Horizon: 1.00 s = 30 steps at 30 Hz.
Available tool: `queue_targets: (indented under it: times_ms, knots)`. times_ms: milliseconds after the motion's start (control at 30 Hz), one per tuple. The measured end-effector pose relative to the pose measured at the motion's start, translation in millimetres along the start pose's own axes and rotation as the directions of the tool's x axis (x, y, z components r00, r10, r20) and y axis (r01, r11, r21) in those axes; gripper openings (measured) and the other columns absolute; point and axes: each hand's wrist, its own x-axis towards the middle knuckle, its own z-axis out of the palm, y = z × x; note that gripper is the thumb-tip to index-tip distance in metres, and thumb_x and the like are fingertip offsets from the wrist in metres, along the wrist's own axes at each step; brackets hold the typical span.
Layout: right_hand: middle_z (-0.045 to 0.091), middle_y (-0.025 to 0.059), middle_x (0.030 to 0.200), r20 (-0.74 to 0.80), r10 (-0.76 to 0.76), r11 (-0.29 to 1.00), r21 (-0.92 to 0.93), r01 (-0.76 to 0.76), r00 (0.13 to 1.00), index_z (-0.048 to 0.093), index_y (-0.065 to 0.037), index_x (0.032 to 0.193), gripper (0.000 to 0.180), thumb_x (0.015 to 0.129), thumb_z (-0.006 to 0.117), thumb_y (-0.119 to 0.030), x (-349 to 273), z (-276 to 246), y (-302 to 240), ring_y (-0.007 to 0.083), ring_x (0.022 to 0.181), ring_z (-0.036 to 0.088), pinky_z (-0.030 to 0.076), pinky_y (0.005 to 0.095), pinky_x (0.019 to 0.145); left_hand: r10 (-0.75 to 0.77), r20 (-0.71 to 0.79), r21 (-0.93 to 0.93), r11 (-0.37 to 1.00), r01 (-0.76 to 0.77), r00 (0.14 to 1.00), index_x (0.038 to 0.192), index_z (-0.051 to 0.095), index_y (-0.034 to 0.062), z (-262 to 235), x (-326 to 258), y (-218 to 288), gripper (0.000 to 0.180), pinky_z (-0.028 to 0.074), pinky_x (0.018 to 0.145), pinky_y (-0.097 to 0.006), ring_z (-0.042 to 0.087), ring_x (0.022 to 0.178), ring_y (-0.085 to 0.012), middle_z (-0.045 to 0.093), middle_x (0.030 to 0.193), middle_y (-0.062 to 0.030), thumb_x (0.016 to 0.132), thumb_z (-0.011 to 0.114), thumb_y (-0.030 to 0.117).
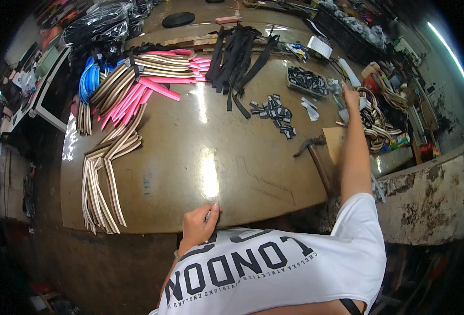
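Note:
My left hand (199,224) rests at the near edge of the brown table (174,163), fingers curled around something small and greyish that barely shows. Stretched far out to the right, my right hand (351,101) has a finger extended beside a clear plastic bag (337,88); whether it touches the bag cannot be told. Left of that hand stands a clear tray (306,92) filled with small dark pieces. Several similar black-and-grey pieces (275,112) lie loose on the tabletop. A hammer (321,164) lies under the line of my right forearm, next to a piece of cardboard (334,144).
Striped strap bundles (103,184) hang over the left table edge, with pink straps (132,102) and blue straps (88,79) behind. Black strips (237,58) lie at the far middle. Coiled straps (379,118) sit right of my forearm. A black crate (347,34) stands far right.

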Motion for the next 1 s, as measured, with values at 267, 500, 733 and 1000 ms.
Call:
queue_targets:
  times_ms: [267,500,733,1000]
  knots:
    - [0.059,0.0323,0.122,0.073,0.22,0.969,0.095,-0.226,0.973,0.059,0.011,0.12,0.077,0.089,0.04,-0.057,42.5,17.5,47.7,0.0455,0.118,0.055,0.041,0.0493,0.101,-0.031,-0.009,0.022,0.999,0.031,0.999,0.08,0.069,0.0037,0.9,1.1,-1.1,0.024,0.05,0.056,-0.036,0.066,0.061,-0.0301,0.068,0.073,-0.0144,0.093,0.063,0.023]
    - [0.066,0.031,0.095,0.15,-0.154,0.932,-0.306,0.195,0.976,0.068,0.005,0.097,0.055,0.094,0.044,-0.044,66.5,25.6,81.5,0.0467,0.091,0.064,0.047,0.0558,0.081,-0.012,0.003,0.012,1.0,0.012,1.0,0.083,0.069,-0.0009,-2.0,0.4,1.0,0.024,0.05,0.06,-0.038,0.065,0.064,-0.0329,0.067,0.075,-0.0183,0.092,0.062,0.02]
    - [0.061,0.0309,0.119,0.17,-0.001,0.904,-0.421,0.074,0.985,0.064,0.009,0.113,0.064,0.097,0.039,-0.048,49.5,-5.1,45.3,0.0424,0.118,0.056,0.042,0.0499,0.099,0.062,-0.027,-0.013,0.998,-0.062,0.998,0.084,0.067,0.0023,-1.3,0.2,-2.5,0.029,0.048,0.054,-0.039,0.059,0.057,-0.0312,0.062,0.067,-0.0136,0.096,0.057,0.026]
    - [0.052,0.0236,0.138,0.068,0.1,0.849,-0.525,-0.049,0.993,0.056,-0.001,0.131,0.061,0.098,0.035,-0.048,33.5,-21.0,45.3,0.0417,0.128,0.049,0.04,0.0554,0.102,0.016,0.064,0.031,0.999,-0.018,0.998,0.087,0.068,0.0019,-4.4,-2.7,-2.7,0.023,0.049,0.061,-0.037,0.063,0.066,-0.0312,0.066,0.076,-0.0155,0.095,0.058,0.021]
